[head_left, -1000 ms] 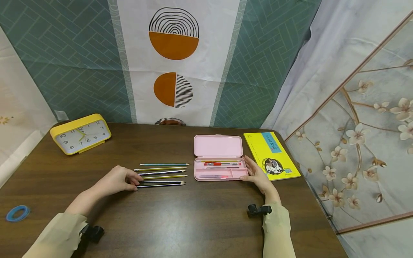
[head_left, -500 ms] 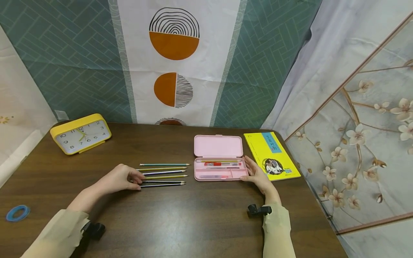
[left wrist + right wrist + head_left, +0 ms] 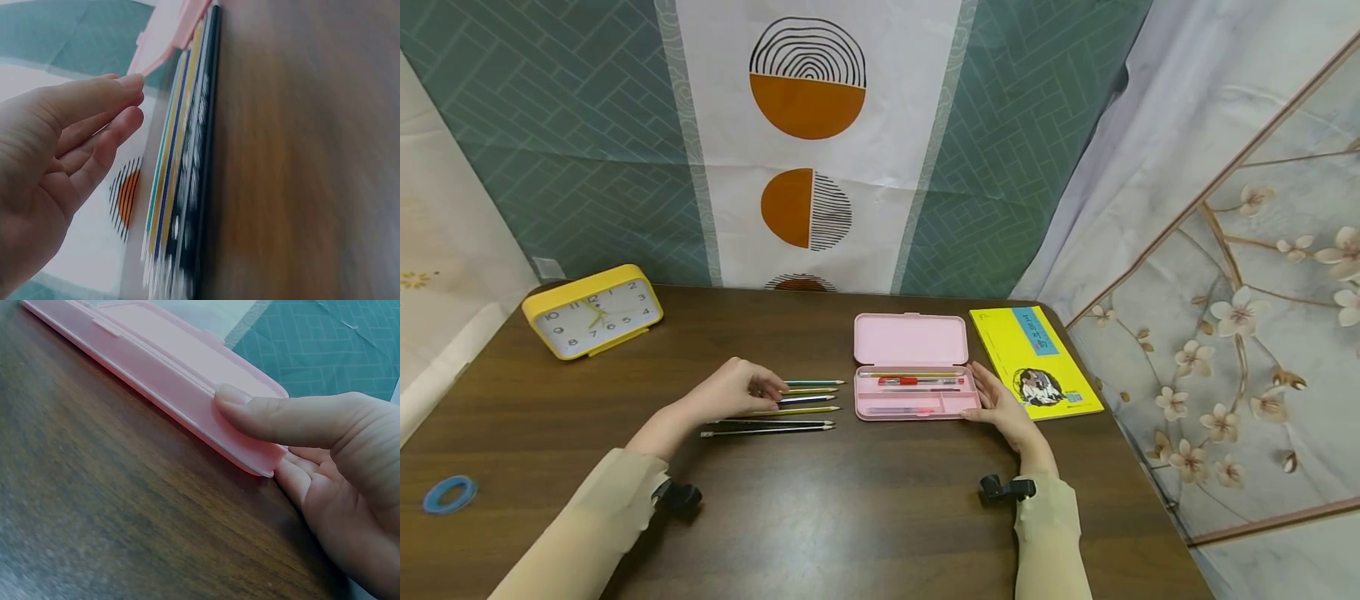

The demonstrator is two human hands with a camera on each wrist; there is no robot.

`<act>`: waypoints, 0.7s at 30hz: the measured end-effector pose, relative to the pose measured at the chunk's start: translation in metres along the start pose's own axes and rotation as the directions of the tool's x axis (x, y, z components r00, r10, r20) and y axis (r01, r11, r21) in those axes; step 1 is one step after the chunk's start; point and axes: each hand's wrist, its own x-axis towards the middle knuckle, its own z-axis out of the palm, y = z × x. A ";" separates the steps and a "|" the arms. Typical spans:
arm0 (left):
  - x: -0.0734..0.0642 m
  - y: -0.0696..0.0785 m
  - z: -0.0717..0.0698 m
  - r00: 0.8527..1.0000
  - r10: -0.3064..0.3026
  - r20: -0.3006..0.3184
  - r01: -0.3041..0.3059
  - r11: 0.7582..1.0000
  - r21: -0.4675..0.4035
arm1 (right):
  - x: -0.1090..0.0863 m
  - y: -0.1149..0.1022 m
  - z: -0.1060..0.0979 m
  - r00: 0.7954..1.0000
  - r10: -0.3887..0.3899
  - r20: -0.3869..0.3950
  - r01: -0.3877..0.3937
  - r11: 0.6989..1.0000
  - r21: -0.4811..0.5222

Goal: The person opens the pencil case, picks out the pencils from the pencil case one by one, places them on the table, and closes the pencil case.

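Observation:
Several pencils (image 3: 805, 410) lie side by side on the table, tips to the right. My left hand (image 3: 727, 390) hovers over them, hiding the left parts of the upper ones. In the left wrist view, that hand (image 3: 69, 131) has bent fingers, thumb near the fingertips, and nothing between them. To the right of the pencils lies a pink pencil case (image 3: 910, 340), its lid laid back. My right hand (image 3: 1009, 412) grips the case's right end. The right wrist view shows the thumb (image 3: 250, 412) on the case's front wall, with the other fingers behind its end.
Inside the case are a pencil and a red pen (image 3: 910, 381), among other slim items. A yellow book (image 3: 1037, 358) lies right of it. At the back left stands a yellow clock (image 3: 595, 312); a blue ring (image 3: 450, 495) lies at the left.
My left hand has moved right and slightly away from me, from the pencils' left ends to over the upper pencils. The lower dark pencils' left ends now show. The right hand keeps its hold.

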 end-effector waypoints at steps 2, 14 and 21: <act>0.011 0.002 0.003 1.000 -0.013 -0.019 0.013 0.999 -0.032 | 0.000 -0.001 0.000 1.000 -0.004 0.005 0.004 1.000 0.000; 0.060 0.019 0.027 0.982 -0.021 -0.186 0.002 0.995 -0.101 | -0.001 -0.001 0.000 1.000 -0.017 0.005 0.017 1.000 -0.010; 0.084 0.030 0.045 0.959 -0.026 -0.281 -0.003 0.994 -0.105 | 0.000 0.000 0.000 1.000 -0.025 0.007 0.025 1.000 0.001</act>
